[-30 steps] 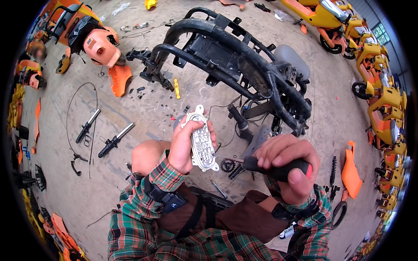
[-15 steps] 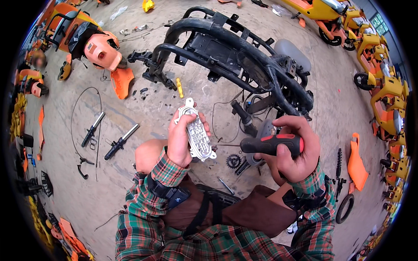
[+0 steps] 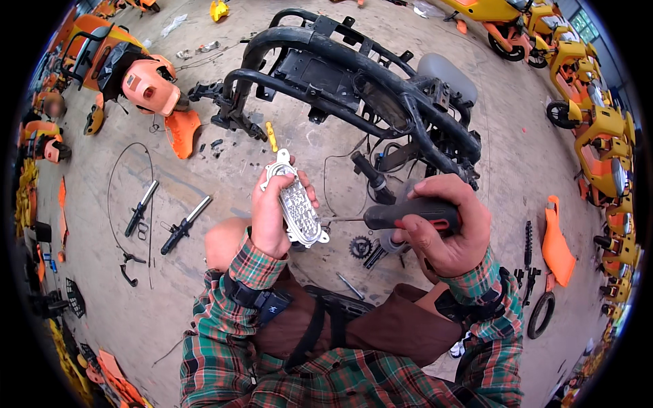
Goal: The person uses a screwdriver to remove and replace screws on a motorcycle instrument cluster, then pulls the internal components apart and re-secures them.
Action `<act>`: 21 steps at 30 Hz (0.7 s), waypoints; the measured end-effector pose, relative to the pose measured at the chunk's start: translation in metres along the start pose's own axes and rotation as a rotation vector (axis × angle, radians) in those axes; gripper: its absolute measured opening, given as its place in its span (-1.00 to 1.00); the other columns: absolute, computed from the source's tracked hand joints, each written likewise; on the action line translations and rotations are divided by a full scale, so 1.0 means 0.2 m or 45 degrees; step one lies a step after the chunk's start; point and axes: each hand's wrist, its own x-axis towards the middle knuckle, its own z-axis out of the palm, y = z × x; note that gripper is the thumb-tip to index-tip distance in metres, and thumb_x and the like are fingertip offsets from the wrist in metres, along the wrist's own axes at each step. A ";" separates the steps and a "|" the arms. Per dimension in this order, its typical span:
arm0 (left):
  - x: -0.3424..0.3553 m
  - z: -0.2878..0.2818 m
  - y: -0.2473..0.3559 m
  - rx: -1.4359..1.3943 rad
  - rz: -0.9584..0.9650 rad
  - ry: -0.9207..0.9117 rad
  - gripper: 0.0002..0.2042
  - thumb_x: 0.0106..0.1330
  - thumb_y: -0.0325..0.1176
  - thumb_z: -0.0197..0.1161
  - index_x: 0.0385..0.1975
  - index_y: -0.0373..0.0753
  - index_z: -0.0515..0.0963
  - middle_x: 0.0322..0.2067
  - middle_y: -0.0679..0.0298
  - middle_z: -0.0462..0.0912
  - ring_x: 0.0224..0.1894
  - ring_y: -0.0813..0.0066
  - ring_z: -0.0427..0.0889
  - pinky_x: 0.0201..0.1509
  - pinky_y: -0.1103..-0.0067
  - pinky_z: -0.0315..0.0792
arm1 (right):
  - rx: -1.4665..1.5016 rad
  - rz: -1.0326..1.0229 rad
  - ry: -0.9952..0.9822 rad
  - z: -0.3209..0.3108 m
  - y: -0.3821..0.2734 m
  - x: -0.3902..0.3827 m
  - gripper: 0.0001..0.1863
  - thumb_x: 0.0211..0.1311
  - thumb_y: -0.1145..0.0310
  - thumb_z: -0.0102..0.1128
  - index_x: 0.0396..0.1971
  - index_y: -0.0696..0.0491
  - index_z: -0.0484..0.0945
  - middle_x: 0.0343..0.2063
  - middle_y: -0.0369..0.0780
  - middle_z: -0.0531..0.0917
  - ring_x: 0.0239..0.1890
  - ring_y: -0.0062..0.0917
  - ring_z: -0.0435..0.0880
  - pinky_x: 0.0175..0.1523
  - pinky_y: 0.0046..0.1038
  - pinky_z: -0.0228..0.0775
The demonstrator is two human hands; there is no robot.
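My left hand (image 3: 267, 217) grips a small white lamp housing (image 3: 299, 207) with a silvery patterned face and mounting tabs. A screwdriver (image 3: 422, 216) with a black and red handle is in my right hand (image 3: 454, 246), its thin shaft reaching the housing's lower right side; whether the tip touches it is hard to tell. Beyond both hands lies a bare black scooter frame (image 3: 326, 102), and below the shaft a dark gear (image 3: 360, 246) rests on the concrete.
Around me are fork tubes (image 3: 187, 224), cables, a yellow tool (image 3: 271, 136), orange panels (image 3: 556, 245) and a tire (image 3: 541, 314). A partly stripped scooter (image 3: 151, 87) stands at upper left; rows of yellow scooters (image 3: 602, 163) line the right.
Both hands have risen a little in view, the lamp housing also shifting left. My right fingers have changed position around the screwdriver handle, turning it slightly.
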 end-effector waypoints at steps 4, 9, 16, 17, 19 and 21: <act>0.01 -0.01 0.00 0.031 -0.006 -0.011 -0.68 0.34 -0.42 -0.01 0.08 -0.27 0.33 -0.38 0.15 0.51 -0.41 0.33 0.58 -0.34 0.40 0.57 | 0.098 0.081 0.037 0.02 -0.05 0.00 -0.53 -0.02 0.60 0.32 -0.02 0.20 0.51 -0.28 -0.11 0.62 -0.27 -0.39 0.64 -0.17 -0.44 0.50; -0.01 -0.02 0.00 0.034 0.013 -0.011 -0.68 0.34 -0.44 -0.02 0.09 -0.29 0.33 -0.37 0.14 0.53 -0.41 0.30 0.60 -0.35 0.38 0.58 | 0.106 -0.027 0.002 0.03 -0.08 0.03 -0.51 -0.04 0.61 0.30 0.00 0.22 0.51 -0.24 -0.09 0.61 -0.23 -0.37 0.62 -0.15 -0.42 0.48; -0.01 -0.03 0.01 0.054 0.026 -0.018 -0.68 0.33 -0.44 -0.02 0.08 -0.29 0.32 -0.37 0.14 0.53 -0.40 0.31 0.60 -0.34 0.40 0.59 | 0.058 -0.077 -0.001 0.05 -0.03 0.03 -0.51 -0.05 0.62 0.31 -0.01 0.24 0.51 -0.24 -0.07 0.61 -0.24 -0.37 0.62 -0.22 -0.44 0.49; -0.02 -0.03 -0.01 0.056 0.029 -0.021 -0.68 0.33 -0.44 -0.02 0.08 -0.29 0.32 -0.37 0.14 0.53 -0.40 0.32 0.61 -0.34 0.41 0.59 | 0.076 -0.021 0.045 0.07 -0.05 0.02 -0.51 -0.05 0.62 0.31 0.00 0.24 0.50 -0.25 -0.07 0.61 -0.25 -0.37 0.62 -0.23 -0.45 0.50; -0.02 0.00 0.01 0.115 0.037 -0.004 -0.67 0.32 -0.44 0.00 0.07 -0.30 0.31 -0.36 0.14 0.53 -0.40 0.34 0.61 -0.35 0.42 0.61 | 0.047 -0.088 0.066 0.06 -0.07 0.01 -0.44 -0.10 0.63 0.30 0.04 0.23 0.46 -0.24 -0.06 0.60 -0.23 -0.33 0.61 -0.18 -0.40 0.50; -0.01 0.00 -0.01 0.144 0.061 -0.016 -0.66 0.30 -0.45 -0.01 0.08 -0.30 0.29 -0.36 0.14 0.53 -0.41 0.34 0.61 -0.36 0.42 0.61 | 0.041 -0.114 0.017 0.05 -0.07 0.01 -0.43 -0.11 0.63 0.28 0.04 0.22 0.46 -0.24 -0.04 0.60 -0.22 -0.31 0.61 -0.15 -0.38 0.50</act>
